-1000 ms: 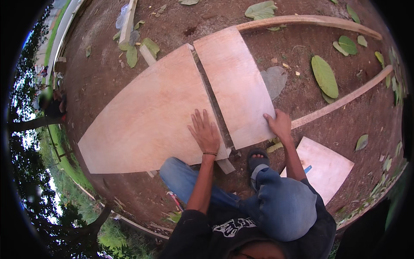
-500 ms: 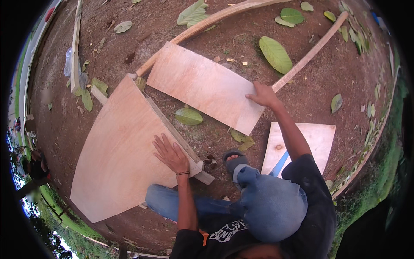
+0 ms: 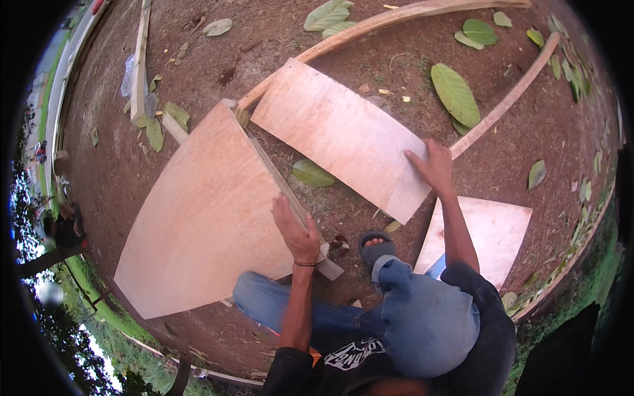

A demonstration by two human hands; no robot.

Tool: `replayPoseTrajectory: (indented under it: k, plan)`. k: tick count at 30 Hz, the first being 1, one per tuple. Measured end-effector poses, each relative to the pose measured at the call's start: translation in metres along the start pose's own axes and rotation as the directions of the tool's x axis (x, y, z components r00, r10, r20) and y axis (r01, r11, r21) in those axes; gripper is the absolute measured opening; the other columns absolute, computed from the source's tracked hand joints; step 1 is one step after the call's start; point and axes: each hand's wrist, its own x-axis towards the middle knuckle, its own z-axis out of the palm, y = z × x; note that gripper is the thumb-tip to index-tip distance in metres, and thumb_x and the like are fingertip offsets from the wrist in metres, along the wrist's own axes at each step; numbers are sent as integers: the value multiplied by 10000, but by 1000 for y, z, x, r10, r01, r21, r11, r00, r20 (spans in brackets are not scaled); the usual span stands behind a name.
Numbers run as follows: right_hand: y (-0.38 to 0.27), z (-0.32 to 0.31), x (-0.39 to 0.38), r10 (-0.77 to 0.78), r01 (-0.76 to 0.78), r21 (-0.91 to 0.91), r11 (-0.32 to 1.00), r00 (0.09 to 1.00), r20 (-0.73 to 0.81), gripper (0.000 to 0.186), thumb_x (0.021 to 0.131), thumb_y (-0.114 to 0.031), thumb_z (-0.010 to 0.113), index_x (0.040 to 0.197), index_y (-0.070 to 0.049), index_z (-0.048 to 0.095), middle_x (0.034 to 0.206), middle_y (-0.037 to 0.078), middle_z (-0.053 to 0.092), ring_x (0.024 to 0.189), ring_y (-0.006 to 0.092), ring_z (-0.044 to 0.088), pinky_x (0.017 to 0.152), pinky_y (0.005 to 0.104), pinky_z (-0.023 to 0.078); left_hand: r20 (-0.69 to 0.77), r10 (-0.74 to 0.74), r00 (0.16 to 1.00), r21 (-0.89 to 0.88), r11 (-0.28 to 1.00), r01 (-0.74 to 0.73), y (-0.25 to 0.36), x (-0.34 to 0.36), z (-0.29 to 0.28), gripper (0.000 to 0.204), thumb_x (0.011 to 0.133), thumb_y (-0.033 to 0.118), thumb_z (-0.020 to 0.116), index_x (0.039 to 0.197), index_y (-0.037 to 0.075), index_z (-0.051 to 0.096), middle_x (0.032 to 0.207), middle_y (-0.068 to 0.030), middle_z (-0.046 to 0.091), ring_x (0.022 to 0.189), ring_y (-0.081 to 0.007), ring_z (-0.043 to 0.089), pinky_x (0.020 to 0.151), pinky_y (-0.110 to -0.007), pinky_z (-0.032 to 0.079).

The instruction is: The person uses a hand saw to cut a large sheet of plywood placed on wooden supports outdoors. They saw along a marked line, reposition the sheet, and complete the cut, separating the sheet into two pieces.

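Plywood panel (image 3: 340, 135) has swung away from the large sheet (image 3: 205, 218); right hand (image 3: 432, 165) grips its corner, left hand (image 3: 297, 231) presses flat on the sheet's batten (image 3: 290, 201).

1. Big sheet (image 3: 205, 218): pale plywood with one curved edge, lying flat on the dirt under the left hand (image 3: 297, 231), which presses its right edge.
2. Batten (image 3: 290, 204): a thin wooden strip along that edge, running under the same hand.
3. Small sheet (image 3: 343, 132): a pale plywood rectangle, skewed away from the big one, its near right corner under the right hand (image 3: 432, 165).
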Motion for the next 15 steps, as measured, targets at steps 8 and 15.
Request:
replayPoseTrajectory:
  k: [8, 15]
  plan:
    - [54, 31, -52, 92, -91, -30, 995, 995, 45, 480, 947, -462, 683, 1067, 1, 649, 917, 264, 685, 937, 453, 628, 889, 524, 451, 424, -323, 846, -396, 774, 494, 72, -34, 70, 683, 915, 82, 711, 1488, -37, 360, 1330, -226, 568, 1279, -321, 582, 1023, -417, 523]
    - [55, 21, -48, 8, -8, 8, 1000, 1000, -3, 445, 983, -424, 649, 1056, 15, 649, 879, 265, 671, 869, 453, 626, 806, 528, 462, 778, -359, 516, -320, 481, 816, 45, -40, 85, 639, 982, 241, 699, 1459, -48, 387, 1345, -201, 590, 1221, -265, 621, 1009, -381, 527]
